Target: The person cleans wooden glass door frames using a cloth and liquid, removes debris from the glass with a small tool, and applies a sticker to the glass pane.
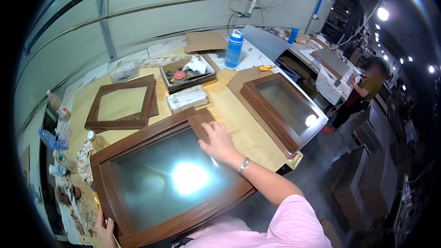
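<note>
A large brown wood-framed glass panel (165, 174) lies tilted in front of me, a bright lamp reflected in its pane. My left hand (105, 230) is closed on the frame's near left edge, thumb on top. A small yellow object (96, 199) shows just beyond its fingertips; whether they touch it I cannot tell. My right hand (219, 142), with a silver bracelet on the wrist, bends its fingers over the frame's far right rail. Under its palm a pale streak shows, either a thin object or glare.
Beyond lie more brown frames (121, 103), a glazed door (285, 105), a white-smeared block (187, 98), an open box of supplies (188, 73) and a blue bottle (234, 49). Several bottles (64, 160) and a rag (85, 160) line the left. Another person (367, 89) stands far right.
</note>
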